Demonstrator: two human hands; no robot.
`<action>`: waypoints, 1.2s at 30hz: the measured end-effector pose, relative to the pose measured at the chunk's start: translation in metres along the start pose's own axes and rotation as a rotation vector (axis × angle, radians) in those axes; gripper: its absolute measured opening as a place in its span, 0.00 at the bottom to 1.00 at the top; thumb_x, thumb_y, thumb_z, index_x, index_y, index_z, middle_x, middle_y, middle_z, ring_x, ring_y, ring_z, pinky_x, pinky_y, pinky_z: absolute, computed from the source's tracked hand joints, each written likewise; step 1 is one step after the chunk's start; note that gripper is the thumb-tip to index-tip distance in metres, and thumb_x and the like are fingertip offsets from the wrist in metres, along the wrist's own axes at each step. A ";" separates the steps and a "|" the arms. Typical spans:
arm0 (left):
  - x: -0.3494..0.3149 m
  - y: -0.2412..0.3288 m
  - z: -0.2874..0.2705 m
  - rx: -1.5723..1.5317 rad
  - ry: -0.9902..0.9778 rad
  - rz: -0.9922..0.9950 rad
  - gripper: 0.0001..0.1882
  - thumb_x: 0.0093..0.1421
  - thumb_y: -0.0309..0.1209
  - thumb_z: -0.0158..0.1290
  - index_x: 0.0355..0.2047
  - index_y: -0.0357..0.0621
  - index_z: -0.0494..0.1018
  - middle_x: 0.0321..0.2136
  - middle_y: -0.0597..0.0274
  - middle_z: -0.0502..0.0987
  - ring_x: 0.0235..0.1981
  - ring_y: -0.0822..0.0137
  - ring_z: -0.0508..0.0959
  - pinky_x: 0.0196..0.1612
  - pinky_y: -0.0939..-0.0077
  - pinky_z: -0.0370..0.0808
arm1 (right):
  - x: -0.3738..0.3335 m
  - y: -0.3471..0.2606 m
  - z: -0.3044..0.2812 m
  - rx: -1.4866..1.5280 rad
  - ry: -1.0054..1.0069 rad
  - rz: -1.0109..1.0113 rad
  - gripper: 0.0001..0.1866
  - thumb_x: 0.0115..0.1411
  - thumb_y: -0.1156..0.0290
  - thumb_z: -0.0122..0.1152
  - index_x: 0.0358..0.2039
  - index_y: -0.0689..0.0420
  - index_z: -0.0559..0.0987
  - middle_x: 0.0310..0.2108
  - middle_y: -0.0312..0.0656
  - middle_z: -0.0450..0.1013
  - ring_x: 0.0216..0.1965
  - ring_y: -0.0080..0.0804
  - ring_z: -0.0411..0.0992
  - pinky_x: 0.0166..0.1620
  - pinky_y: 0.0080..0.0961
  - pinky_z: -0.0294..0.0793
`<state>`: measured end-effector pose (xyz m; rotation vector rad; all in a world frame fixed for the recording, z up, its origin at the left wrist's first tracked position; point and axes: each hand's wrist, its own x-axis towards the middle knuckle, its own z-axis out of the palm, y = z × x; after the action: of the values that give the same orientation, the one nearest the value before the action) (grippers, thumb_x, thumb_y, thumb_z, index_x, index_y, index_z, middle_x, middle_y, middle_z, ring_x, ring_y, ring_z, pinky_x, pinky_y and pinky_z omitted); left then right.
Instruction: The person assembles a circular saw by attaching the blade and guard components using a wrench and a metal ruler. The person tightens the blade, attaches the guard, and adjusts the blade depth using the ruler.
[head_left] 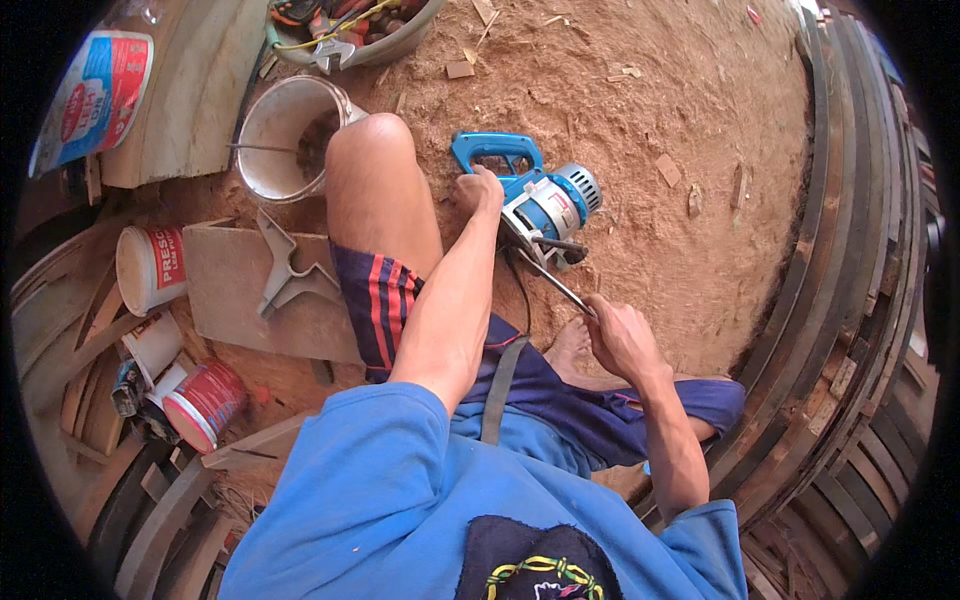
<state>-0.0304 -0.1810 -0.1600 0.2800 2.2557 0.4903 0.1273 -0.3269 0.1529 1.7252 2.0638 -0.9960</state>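
"Head view first: what sits to the left of the left hand?"

"Farthest out, a blue and red bucket (100,100); nearer the hand, a white bucket (137,272) and a red bucket (205,405). Next comes a board (225,325) with a grey metal bracket (283,268) resting on it, perhaps to stay out of the sawdust. Beyond the board stands an open pail (262,118) with a thin stick in it, and farther ahead of the hand a bowl of tools (345,55), close enough to reach."

"And the left hand (478,192) itself?"

"It's closed at the near left edge of the power tool (555,205), just past the raised knee (370,155). The fingertips are hidden, so which part it grips I can't say. That hold probably stops the tool rolling, since it lies on its side in the sawdust (660,105)."

"Right hand (625,345)?"

"Clamped on a metal rod (556,283) that slants up and left to the tool, which lies ahead of it, between the hands. Gripping the outer end likely gives leverage. The bare foot (568,343) is just left of it; well to its right, long planks (830,250) lie stacked lengthwise, seemingly to save room."
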 end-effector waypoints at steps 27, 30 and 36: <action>-0.022 0.004 -0.021 -0.197 -0.144 -0.017 0.36 0.65 0.54 0.45 0.40 0.23 0.79 0.42 0.28 0.81 0.47 0.37 0.82 0.52 0.46 0.76 | 0.052 -0.052 -0.021 -0.242 -0.078 0.072 0.09 0.62 0.70 0.57 0.39 0.58 0.83 0.26 0.59 0.78 0.31 0.59 0.80 0.36 0.54 0.80; -0.029 0.009 -0.036 -0.106 -0.157 -0.015 0.35 0.65 0.54 0.46 0.39 0.24 0.79 0.41 0.28 0.81 0.47 0.36 0.81 0.52 0.45 0.76 | 0.051 -0.055 -0.025 -0.259 -0.062 0.079 0.09 0.63 0.69 0.58 0.39 0.57 0.83 0.27 0.58 0.79 0.32 0.58 0.80 0.36 0.53 0.79; -0.036 0.020 -0.049 -0.070 -0.173 -0.049 0.35 0.65 0.55 0.47 0.37 0.25 0.79 0.41 0.28 0.81 0.46 0.36 0.81 0.51 0.44 0.76 | 0.056 -0.067 -0.025 -0.195 0.119 0.064 0.07 0.65 0.67 0.61 0.39 0.56 0.80 0.28 0.53 0.79 0.32 0.54 0.80 0.34 0.50 0.79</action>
<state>-0.0423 -0.1876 -0.0977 0.2225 2.0676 0.4990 0.0550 -0.2715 0.1592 1.7734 2.0846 -0.6634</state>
